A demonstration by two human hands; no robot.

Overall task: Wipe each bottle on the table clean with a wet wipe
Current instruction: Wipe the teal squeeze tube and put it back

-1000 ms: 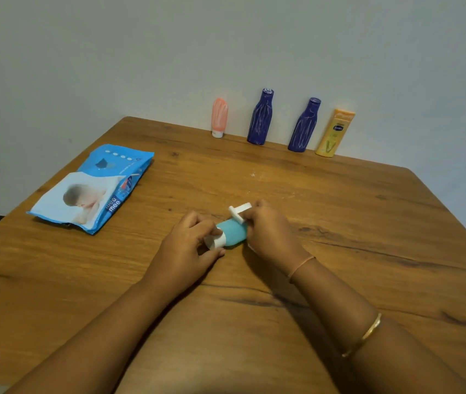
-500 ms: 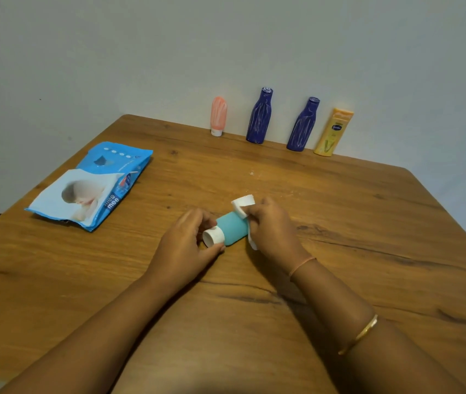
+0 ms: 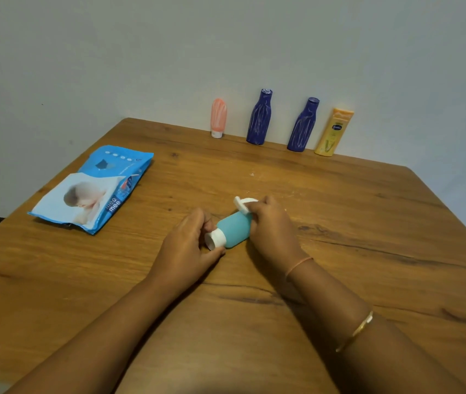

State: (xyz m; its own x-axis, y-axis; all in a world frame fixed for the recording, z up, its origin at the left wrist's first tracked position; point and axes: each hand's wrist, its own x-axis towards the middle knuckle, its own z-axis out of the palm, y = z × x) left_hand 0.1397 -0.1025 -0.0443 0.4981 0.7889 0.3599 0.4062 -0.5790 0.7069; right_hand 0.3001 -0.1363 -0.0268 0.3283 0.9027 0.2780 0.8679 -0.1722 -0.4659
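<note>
Fingers [image 3: 199,221] of the left hand [image 3: 186,248] curl round the white cap [image 3: 217,238] of one teal bottle [image 3: 233,228]. It is on its side at the centre of the frame, low over the desk [image 3: 368,251], cap toward the lower left. The right hand [image 3: 271,226] has its fingers [image 3: 263,206] bent, pinching one folded white wet wipe [image 3: 243,204] against the bottle's far end.

Four more containers stand in a row at upper centre, along the desk's far edge: one pink tube [image 3: 218,118], two dark blue bottles [image 3: 259,118] [image 3: 303,126] and one yellow lotion bottle [image 3: 333,132]. One blue pack of wipes [image 3: 92,191] lies flat at the left.
</note>
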